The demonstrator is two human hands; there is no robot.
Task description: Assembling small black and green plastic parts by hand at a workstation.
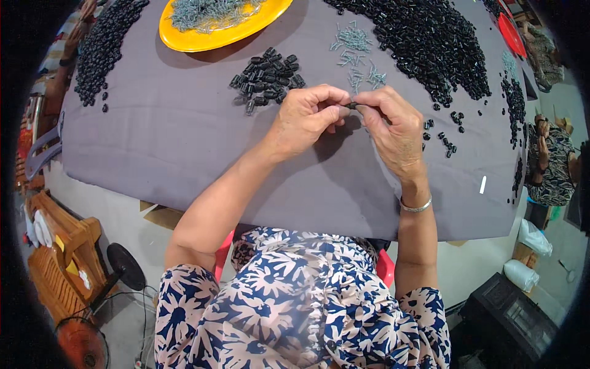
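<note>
Over the grey-covered table (184, 141), my left hand (313, 114) and my right hand (391, 120) meet fingertip to fingertip. Between them they pinch a small black plastic piece (351, 105); its finer details are hidden by the fingers. A heap of black cylindrical pieces (265, 79) lies just beyond my left hand. Beyond my right hand are small loose piles of silvery screws (353, 38). A few single black pieces (447, 144) are scattered to the right of my right hand.
A yellow plate (224, 40) holding many screws (206, 13) stands at the far side. Large heaps of small black parts (424, 46) spread at the far right, with another black heap (107, 52) far left. Other people (550, 160) sit along the right side.
</note>
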